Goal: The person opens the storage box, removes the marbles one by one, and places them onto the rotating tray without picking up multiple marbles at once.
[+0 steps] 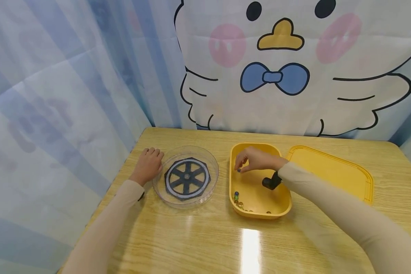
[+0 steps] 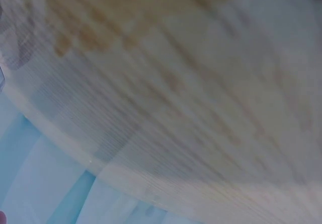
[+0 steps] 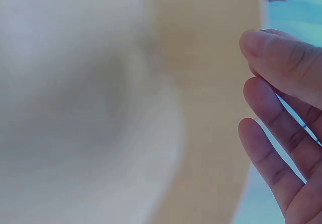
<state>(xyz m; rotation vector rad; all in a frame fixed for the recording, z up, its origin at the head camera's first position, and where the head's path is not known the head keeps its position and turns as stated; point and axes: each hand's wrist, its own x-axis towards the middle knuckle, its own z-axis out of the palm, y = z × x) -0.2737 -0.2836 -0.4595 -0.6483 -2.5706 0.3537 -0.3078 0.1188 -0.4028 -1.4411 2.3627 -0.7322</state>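
Observation:
In the head view, my right hand (image 1: 255,158) is over the yellow tray (image 1: 251,194), pinching a small dark blue marble (image 1: 239,170) between thumb and fingertips. The right wrist view has the thumb (image 3: 276,53) near the index finger, with the other fingers spread below. Blue, green and amber marbles (image 1: 239,204) lie along the tray's near left corner. My left hand (image 1: 148,165) rests at the left rim of a round clear dish (image 1: 212,185). Inside that dish's outline shows a dark wheel-shaped piece (image 1: 178,174) with spokes and a pale ring.
A flat yellow lid (image 1: 332,173) lies right of the tray, partly under the right forearm. Everything stands on a wooden table (image 1: 191,243). A curtain (image 1: 277,110) with a cartoon bird hangs behind its far edge, and blue striped cloth (image 1: 54,125) hangs along the left.

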